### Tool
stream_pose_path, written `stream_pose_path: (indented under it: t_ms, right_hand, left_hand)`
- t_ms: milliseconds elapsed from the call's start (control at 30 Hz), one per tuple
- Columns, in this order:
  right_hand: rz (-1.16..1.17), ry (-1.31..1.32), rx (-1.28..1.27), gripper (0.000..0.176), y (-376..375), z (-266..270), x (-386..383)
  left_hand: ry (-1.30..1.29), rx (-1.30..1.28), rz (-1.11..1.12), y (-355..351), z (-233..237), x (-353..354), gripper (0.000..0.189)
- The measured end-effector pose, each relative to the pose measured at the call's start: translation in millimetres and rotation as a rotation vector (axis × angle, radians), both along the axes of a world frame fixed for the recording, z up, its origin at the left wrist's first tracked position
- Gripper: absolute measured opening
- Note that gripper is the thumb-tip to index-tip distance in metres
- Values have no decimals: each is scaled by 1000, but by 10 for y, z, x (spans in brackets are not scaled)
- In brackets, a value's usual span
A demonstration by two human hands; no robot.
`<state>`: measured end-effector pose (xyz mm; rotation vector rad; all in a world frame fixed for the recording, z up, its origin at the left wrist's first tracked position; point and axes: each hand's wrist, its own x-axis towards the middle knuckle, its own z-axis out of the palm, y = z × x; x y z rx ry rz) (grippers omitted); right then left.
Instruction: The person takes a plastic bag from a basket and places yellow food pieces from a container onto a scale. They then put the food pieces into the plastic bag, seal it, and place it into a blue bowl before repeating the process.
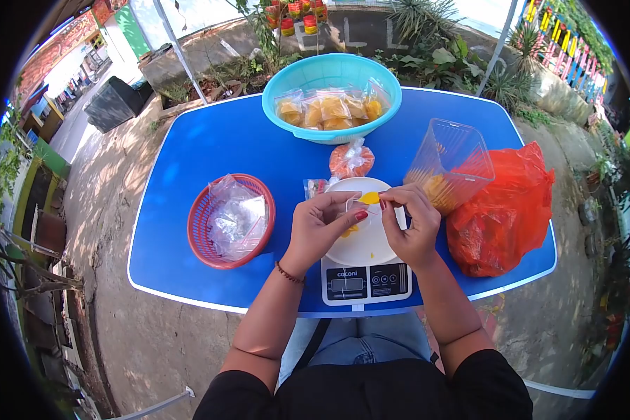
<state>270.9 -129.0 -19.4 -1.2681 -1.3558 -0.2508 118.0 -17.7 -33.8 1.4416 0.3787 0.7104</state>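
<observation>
My left hand and my right hand are raised over a white plate that rests on a kitchen scale. Thumb and fingers of the left hand pinch the edge of a small clear plastic bag. The right hand's fingertips close on a small yellow piece at the bag's top. Bits of yellow food lie on the plate. Just behind the plate sits a knotted clear bag of orange stuff, with a small packet to its left.
A turquoise basin of filled bags stands at the blue table's back. A red basket with clear plastic bags is on the left. To the right are a clear container and a red plastic bag.
</observation>
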Motion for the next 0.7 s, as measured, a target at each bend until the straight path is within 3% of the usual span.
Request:
stream_pose_path:
  t_ms: [100,200,300,400,467,567,700]
  right_hand:
    - [66,-118,-23,16,-6,54,31]
    - [-14,42,-7,10,-9,93,-55]
    - [37,178,-150,6,-31,104,-52]
    - [192,171,-210,5,-6,-29,27]
    - [156,213,-174,5,3,-96,49]
    - [135,311,-141,4,7,-123,44]
    - [169,293,-127,4,12,-98,35]
  left_hand:
    - [-27,-29,-23,-1,18,-5,33]
    - [-123,-131,-44,11,30,-3,32]
    - [-155,-161,-79,53,24,-27,32]
    - [-119,-136,-125,88,-64,-44,34]
    - [-165,-148,-177,61,-33,-37,37]
    - [4,-59,-165,2,61,-24,42]
    - [-75,-96,-183,-11,56,-16,42]
